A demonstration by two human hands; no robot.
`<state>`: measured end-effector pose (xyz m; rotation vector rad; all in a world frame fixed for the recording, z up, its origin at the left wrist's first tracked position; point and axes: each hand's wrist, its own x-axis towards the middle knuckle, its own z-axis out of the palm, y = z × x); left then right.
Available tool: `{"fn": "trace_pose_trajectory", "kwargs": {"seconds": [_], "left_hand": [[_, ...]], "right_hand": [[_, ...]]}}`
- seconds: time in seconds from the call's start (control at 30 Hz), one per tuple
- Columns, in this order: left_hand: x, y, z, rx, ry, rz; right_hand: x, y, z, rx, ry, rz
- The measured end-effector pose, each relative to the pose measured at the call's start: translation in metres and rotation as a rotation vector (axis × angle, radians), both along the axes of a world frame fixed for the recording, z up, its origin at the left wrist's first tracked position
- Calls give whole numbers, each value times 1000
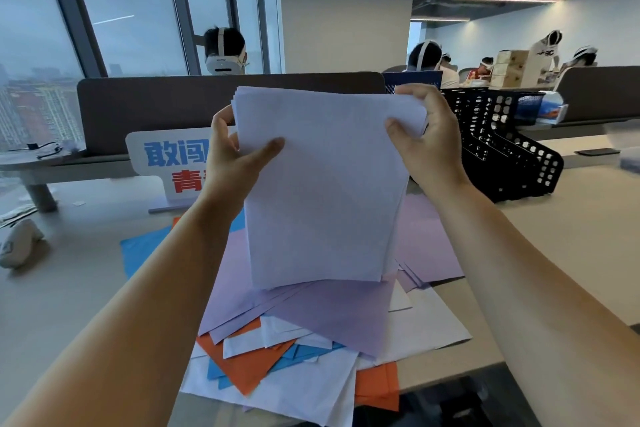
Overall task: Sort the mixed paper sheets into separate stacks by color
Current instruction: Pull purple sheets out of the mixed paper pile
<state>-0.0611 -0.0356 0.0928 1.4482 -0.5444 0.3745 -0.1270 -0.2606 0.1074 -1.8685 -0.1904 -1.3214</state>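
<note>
Left: my left hand [232,156] pinches the left edge of a thin sheaf of pale lilac-white paper sheets [322,191], thumb across the front, fingers behind.

Centre: the sheaf is held upright over the loose heap of purple, orange, blue and white paper sheets [311,322] on the beige desk [571,218].

Right: my right hand [426,146] grips the sheaf's top right corner, thumb in front. A black perforated plastic file rack [512,156] stands beyond it.

Handling, my judgement: light, limp, slick sheet on sheet. The free bottom edge could fan out. Best to hold both side edges and square up before setting down.
</note>
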Motion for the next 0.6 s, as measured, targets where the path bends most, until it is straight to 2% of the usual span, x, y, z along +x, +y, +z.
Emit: {"fn": "trace_pose_trajectory", "kwargs": {"seconds": [0.1, 0.17, 0.23, 0.3, 0.43, 0.6], "left_hand": [[9, 8, -9, 125, 149, -181], [13, 10, -28, 204, 262, -248], [17, 7, -49, 171, 340, -231], [19, -6, -58, 81, 374, -180], [30, -61, -47, 28, 435, -127], [35, -162, -55, -5, 613, -260]], "right_hand": [[-2, -5, -10, 141, 64, 96], [2, -10, -26, 342, 180, 285], [10, -18, -53, 506, 354, 453], [14, -27, -80, 523, 540, 500], [8, -58, -108, 448, 648, 449], [-28, -147, -108, 464, 837, 284]]}}
